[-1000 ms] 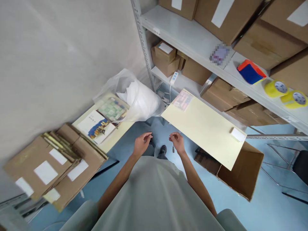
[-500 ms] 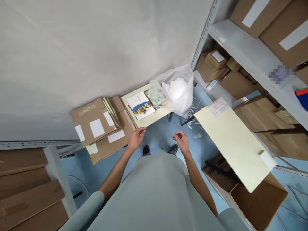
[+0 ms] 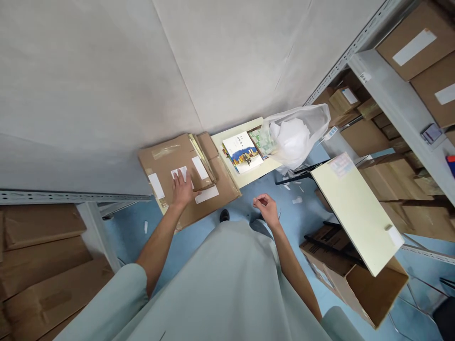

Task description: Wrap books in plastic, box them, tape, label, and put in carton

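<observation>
My left hand lies with its fingers spread over a white label on a stack of flattened cardboard boxes. It holds nothing. Out over the floor, in front of my body, my right hand is closed, its thumb and fingers drawn together; whatever may be between them is too small to make out. Beside the cardboard, on a pale low table, are a book with a city picture on its cover and a green patterned book. A clear plastic bag with white stuff inside stands at the table's right end.
At right stands a pale table with black legs, an open cardboard box below its near end. Shelves with boxes line the right side; stacked boxes fill the left. White scraps lie on the blue floor.
My left hand has moved left from the low table's front edge and spread onto the cardboard. My right hand stays closed in nearly the same place. The view has shifted left.
</observation>
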Motion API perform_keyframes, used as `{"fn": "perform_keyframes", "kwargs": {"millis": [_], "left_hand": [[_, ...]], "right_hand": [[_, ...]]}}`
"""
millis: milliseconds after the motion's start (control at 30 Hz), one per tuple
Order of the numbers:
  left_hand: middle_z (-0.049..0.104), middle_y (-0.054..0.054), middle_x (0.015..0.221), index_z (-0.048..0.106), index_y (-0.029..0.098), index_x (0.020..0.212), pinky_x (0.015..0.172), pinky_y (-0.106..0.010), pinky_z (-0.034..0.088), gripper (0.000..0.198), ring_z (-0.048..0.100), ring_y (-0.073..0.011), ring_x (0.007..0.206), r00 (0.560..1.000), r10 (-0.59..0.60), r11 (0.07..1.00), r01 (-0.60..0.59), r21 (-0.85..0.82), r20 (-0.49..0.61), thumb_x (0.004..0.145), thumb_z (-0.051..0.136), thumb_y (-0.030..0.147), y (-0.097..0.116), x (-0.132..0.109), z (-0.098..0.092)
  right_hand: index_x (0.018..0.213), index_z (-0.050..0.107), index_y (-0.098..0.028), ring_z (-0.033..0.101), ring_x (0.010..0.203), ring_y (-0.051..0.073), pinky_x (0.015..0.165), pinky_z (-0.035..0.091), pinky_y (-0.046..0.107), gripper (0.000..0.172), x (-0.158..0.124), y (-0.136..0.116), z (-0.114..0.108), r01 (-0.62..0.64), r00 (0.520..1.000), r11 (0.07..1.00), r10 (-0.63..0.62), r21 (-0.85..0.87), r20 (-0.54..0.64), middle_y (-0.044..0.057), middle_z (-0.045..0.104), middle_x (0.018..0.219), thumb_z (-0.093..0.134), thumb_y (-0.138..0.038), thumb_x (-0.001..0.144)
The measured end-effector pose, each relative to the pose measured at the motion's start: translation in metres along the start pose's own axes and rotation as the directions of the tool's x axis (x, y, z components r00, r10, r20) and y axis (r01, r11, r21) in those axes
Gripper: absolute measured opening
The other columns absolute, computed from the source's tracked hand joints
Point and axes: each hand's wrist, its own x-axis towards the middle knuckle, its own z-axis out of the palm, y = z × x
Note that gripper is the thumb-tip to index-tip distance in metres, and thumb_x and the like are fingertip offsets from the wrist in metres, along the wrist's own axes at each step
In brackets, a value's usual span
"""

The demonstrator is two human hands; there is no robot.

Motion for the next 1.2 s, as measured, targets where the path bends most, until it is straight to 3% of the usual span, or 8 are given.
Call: {"fn": "perform_keyframes", "kwargs": {"millis": [167,367,567,800,933,1000,1067,1200], "left_hand": [[0.004,-0.040,0.186,0.024,0.001,0.180,0.138,-0.075,0.009,0.141,0.002,-0.0617,0.173,0.991,0.061,0.994,-0.071,0.088,0.119,0.076,0.092,0.067,-0.017,0.016,0.012],[0.014,-0.038,0.185,0.031,-0.002,0.177,0.138,-0.071,0.020,0.111,0.011,-0.0605,0.173,0.988,0.108,0.991,-0.116,0.069,0.109,0.087,0.082,0.037,-0.024,0.011,0.021],[0.037,-0.034,0.180,0.043,-0.003,0.173,0.139,-0.063,0.030,0.089,0.032,-0.0513,0.171,0.983,0.171,0.985,-0.171,-0.010,0.060,0.090,0.065,0.017,-0.023,-0.006,0.004],[0.073,-0.012,0.157,0.076,0.021,0.147,0.133,-0.055,0.045,0.054,0.063,-0.0350,0.154,0.952,0.165,0.944,-0.228,-0.239,-0.258,0.096,0.059,0.020,-0.033,-0.026,-0.076],[0.085,-0.011,0.102,0.085,0.018,0.113,0.107,-0.041,0.060,0.027,0.080,-0.0281,0.109,0.829,-0.029,0.950,-0.151,-0.274,-0.559,0.101,0.066,0.034,-0.036,-0.046,-0.151],[0.075,-0.005,0.077,0.081,0.013,0.092,0.087,-0.033,0.060,0.034,0.073,-0.0219,0.083,0.735,-0.148,0.935,-0.114,-0.335,-0.662,0.097,0.075,0.047,-0.036,-0.052,-0.183],[0.072,-0.001,0.075,0.078,0.013,0.086,0.078,-0.029,0.057,0.040,0.066,-0.0174,0.076,0.696,-0.236,0.863,-0.171,-0.476,-0.678,0.089,0.083,0.052,-0.032,-0.053,-0.204],[0.083,-0.005,0.093,0.080,0.015,0.094,0.084,-0.032,0.062,0.056,0.071,-0.0184,0.085,0.822,-0.305,0.547,-0.262,-0.795,-0.481,0.065,0.099,0.059,0.002,-0.037,-0.210]], "right_hand": [[0.086,0.067,-0.027,0.074,0.081,0.026,0.083,0.066,0.043,0.052,-0.011,-0.008,0.016,-0.026,1.000,0.999,0.025,-0.025,-0.013,0.005,0.073,0.085,0.084,-0.075,0.078],[0.086,0.065,-0.027,0.072,0.079,0.025,0.083,0.066,0.044,0.049,-0.008,-0.011,0.027,-0.058,0.998,0.998,0.058,-0.022,-0.013,0.004,0.071,0.083,0.087,-0.070,0.076],[0.088,0.066,-0.027,0.072,0.084,0.024,0.085,0.068,0.043,0.048,0.002,-0.017,0.041,-0.043,0.997,0.998,0.046,-0.041,0.063,0.004,0.071,0.086,0.086,-0.069,0.077],[0.087,0.066,-0.027,0.073,0.084,0.025,0.085,0.069,0.045,0.051,0.013,-0.025,0.056,0.018,0.989,0.999,-0.011,-0.040,0.149,0.005,0.073,0.087,0.086,-0.073,0.077],[0.086,0.066,-0.027,0.074,0.083,0.026,0.085,0.069,0.046,0.047,0.020,-0.030,0.061,0.057,0.981,0.998,-0.052,-0.024,0.185,0.004,0.073,0.084,0.086,-0.069,0.079],[0.086,0.067,-0.027,0.074,0.084,0.026,0.086,0.069,0.046,0.046,0.024,-0.034,0.061,0.084,0.980,0.996,-0.081,-0.006,0.181,0.004,0.073,0.084,0.086,-0.069,0.080],[0.087,0.068,-0.027,0.073,0.084,0.026,0.085,0.069,0.046,0.046,0.029,-0.039,0.058,0.112,0.980,0.994,-0.113,0.016,0.164,0.005,0.074,0.085,0.086,-0.069,0.080],[0.091,0.071,-0.026,0.075,0.089,0.027,0.089,0.068,0.047,0.049,0.040,-0.051,0.038,0.180,0.981,0.983,-0.182,0.029,0.068,0.007,0.078,0.094,0.085,-0.073,0.082]]}}
